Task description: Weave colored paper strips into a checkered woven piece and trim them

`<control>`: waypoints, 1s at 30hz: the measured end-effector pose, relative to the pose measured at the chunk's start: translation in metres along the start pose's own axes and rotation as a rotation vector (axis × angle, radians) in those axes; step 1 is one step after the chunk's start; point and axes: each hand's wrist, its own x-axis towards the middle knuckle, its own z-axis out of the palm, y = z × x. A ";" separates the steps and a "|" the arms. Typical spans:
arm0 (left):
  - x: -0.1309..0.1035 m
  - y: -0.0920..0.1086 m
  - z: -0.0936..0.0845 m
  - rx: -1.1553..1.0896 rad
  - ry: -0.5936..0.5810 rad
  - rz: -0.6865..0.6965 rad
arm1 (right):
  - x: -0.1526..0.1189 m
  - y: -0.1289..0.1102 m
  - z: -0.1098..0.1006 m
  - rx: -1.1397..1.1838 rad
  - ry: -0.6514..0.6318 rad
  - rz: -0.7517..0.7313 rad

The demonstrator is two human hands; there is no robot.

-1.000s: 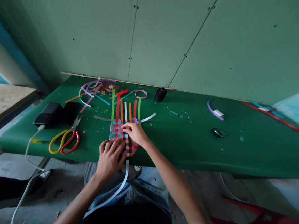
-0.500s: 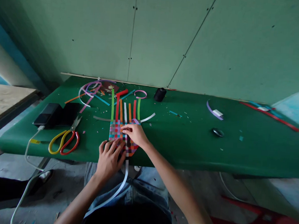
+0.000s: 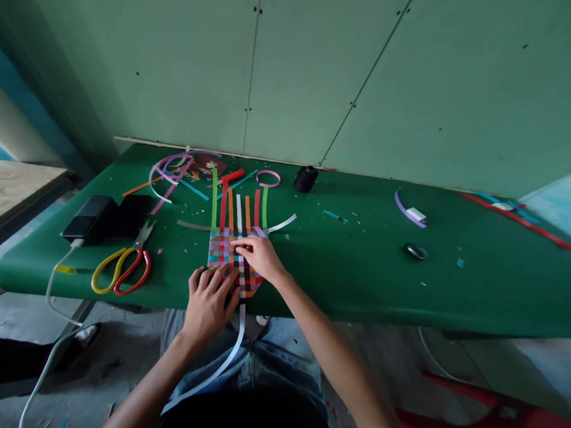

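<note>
A woven mat (image 3: 218, 252) of many-coloured flat strips lies near the front edge of the green table, with loose strip ends fanning out from its far side. My left hand (image 3: 211, 293) rests palm down on its near left part, fingers spread. Over the middle of the weave, my right hand (image 3: 259, 254) has thumb and index finger drawn together at a strip; the fingers hide which one. A long white strip (image 3: 240, 335) runs from the mat's near edge down over my lap. Both hands cover part of the mat.
Scissors (image 3: 128, 268) with yellow and red handles lie left, beside a black box (image 3: 89, 218) with a white cable (image 3: 53, 282). Curled strips (image 3: 174, 167), a black thread spool (image 3: 305, 179) and a pink ring (image 3: 268, 178) lie behind. Rightward are a dark oval object (image 3: 416, 251) and red strips (image 3: 514, 220).
</note>
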 end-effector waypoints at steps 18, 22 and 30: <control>0.000 0.000 0.001 0.015 0.016 0.011 | 0.013 -0.007 -0.005 -0.056 -0.173 0.058; -0.001 0.000 0.002 0.017 0.020 0.007 | 0.007 -0.011 -0.008 -0.062 -0.181 0.008; -0.001 0.001 0.003 -0.026 0.042 -0.021 | -0.036 -0.004 -0.004 -0.281 -0.002 -0.241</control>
